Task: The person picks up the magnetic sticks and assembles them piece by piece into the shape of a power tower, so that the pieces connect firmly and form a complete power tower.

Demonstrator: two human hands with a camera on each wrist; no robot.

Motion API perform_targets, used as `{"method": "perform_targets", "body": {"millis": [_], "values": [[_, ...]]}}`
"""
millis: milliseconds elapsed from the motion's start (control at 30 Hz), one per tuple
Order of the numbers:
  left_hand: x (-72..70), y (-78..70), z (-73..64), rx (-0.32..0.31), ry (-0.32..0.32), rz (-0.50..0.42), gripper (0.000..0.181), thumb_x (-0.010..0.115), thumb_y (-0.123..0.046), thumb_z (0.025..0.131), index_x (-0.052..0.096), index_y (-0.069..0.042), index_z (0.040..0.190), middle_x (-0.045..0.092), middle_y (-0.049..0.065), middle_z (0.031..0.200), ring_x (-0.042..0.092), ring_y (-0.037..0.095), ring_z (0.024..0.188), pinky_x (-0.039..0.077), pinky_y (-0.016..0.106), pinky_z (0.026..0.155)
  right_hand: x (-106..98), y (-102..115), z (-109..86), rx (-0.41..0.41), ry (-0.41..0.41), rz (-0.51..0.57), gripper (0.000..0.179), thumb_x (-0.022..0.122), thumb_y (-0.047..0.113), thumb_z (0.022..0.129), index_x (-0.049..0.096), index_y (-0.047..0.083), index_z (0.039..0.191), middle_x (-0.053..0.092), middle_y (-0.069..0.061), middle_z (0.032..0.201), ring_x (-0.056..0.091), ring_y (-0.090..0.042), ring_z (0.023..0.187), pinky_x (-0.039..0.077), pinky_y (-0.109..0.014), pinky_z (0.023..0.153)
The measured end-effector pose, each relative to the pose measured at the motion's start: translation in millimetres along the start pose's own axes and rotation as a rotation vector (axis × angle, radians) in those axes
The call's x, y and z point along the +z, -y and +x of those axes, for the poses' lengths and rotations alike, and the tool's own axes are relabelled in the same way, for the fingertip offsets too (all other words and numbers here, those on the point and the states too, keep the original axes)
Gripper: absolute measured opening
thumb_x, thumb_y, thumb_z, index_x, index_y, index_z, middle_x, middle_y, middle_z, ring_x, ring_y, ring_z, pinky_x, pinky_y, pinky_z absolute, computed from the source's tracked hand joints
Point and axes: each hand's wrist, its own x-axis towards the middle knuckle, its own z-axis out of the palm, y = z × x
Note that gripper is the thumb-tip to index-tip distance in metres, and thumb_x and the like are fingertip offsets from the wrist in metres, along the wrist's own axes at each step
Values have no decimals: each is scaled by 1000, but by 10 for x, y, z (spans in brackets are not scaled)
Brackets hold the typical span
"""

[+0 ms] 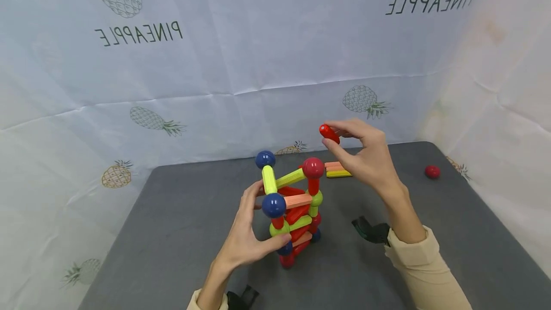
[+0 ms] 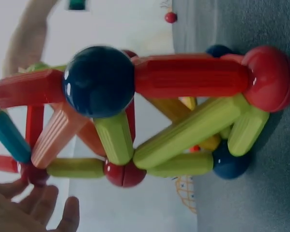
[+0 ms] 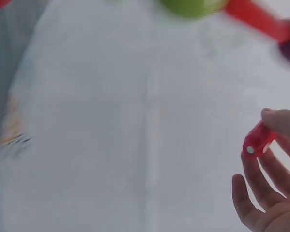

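A tall tower of magnetic sticks and balls (image 1: 297, 201) stands on the dark table, built from red, lime, orange and teal sticks joined by blue, red and green balls. My left hand (image 1: 248, 238) holds its left side, thumb across a lower front joint and fingers behind. In the left wrist view, the fingertips (image 2: 43, 205) of that hand show near a red ball. Up to the right of the tower, my right hand (image 1: 365, 153) pinches a short red magnetic stick (image 1: 329, 133) between thumb and fingers, apart from the tower. A pale magnet tip shows on the red stick (image 3: 257, 141) in the right wrist view.
Loose orange and yellow sticks (image 1: 337, 170) lie behind the tower. A red ball (image 1: 432, 171) sits near the far right of the grey table (image 1: 193, 219). Pineapple-printed white cloth (image 1: 267, 51) hangs behind and at the sides. Dark straps (image 1: 371, 231) are on the wrists.
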Motion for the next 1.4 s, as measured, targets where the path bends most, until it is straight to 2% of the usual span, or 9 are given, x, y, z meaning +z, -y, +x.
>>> {"method": "perform_targets", "body": {"millis": [100, 200, 400, 467, 633, 767, 967, 1200, 1400], "values": [[-24, 9, 21, 32, 45, -30, 96, 82, -37, 79, 30, -25, 160, 44, 4, 153, 42, 19, 133, 48, 49, 103, -86, 273, 13, -104, -35, 85, 40, 81, -8, 77, 75, 2, 116, 74, -11, 103, 63, -1, 95, 51, -11, 86], [-40, 22, 30, 64, 101, -57, 95, 81, -34, 81, 29, -24, 160, 42, 4, 159, 40, 20, 133, 45, 58, 103, -133, 488, -13, -197, -27, 202, 36, 80, -8, 78, 74, -3, 113, 73, -9, 102, 65, -4, 94, 53, -14, 85], [-60, 64, 43, 129, 190, -95, 94, 79, -23, 82, 29, -20, 161, 35, 7, 165, 36, 24, 137, 43, 62, 105, -109, 728, -105, -354, 83, 299, 30, 74, 23, 94, 75, 0, 114, 72, -9, 99, 63, -5, 78, 52, -14, 70], [-63, 85, 49, 149, 212, -103, 92, 78, -20, 82, 31, -18, 161, 35, 8, 164, 35, 26, 140, 41, 65, 106, -85, 759, -134, -384, 138, 298, 28, 75, 21, 94, 75, 2, 114, 71, -8, 99, 59, -4, 72, 49, -14, 63], [-76, 137, 87, 206, 252, -117, 82, 75, -21, 85, 37, -15, 157, 42, 10, 159, 32, 31, 146, 36, 73, 107, -71, 775, -192, -392, 253, 258, 27, 77, 16, 91, 75, 4, 115, 70, -6, 102, 59, -2, 72, 51, -13, 61], [-101, 153, 119, 203, 251, -133, 80, 76, -31, 87, 39, -16, 156, 42, 8, 161, 35, 28, 144, 35, 71, 108, -76, 770, -211, -384, 314, 213, 26, 76, 12, 91, 76, 6, 116, 68, -3, 104, 61, -1, 75, 53, -12, 65], [-120, 158, 139, 165, 254, -155, 86, 77, -31, 83, 38, -18, 158, 41, 7, 163, 38, 27, 143, 37, 70, 108, -57, 763, -219, -409, 322, 182, 30, 77, 1, 87, 76, 7, 116, 67, -3, 102, 62, -3, 75, 53, -11, 66], [-105, 205, 152, 184, 256, -172, 82, 75, -33, 86, 39, -16, 157, 43, 10, 161, 35, 38, 149, 26, 81, 110, -60, 787, -250, -365, 404, 81, 31, 82, 6, 83, 79, 15, 113, 66, 5, 99, 57, -2, 84, 48, -10, 70], [-109, 212, 144, 179, 254, -190, 79, 75, -32, 86, 41, -15, 156, 47, 11, 157, 43, 32, 143, 36, 76, 108, -26, 798, -293, -394, 410, 14, 32, 86, 8, 80, 79, 17, 110, 66, 9, 98, 54, -2, 87, 46, -12, 76]]}}
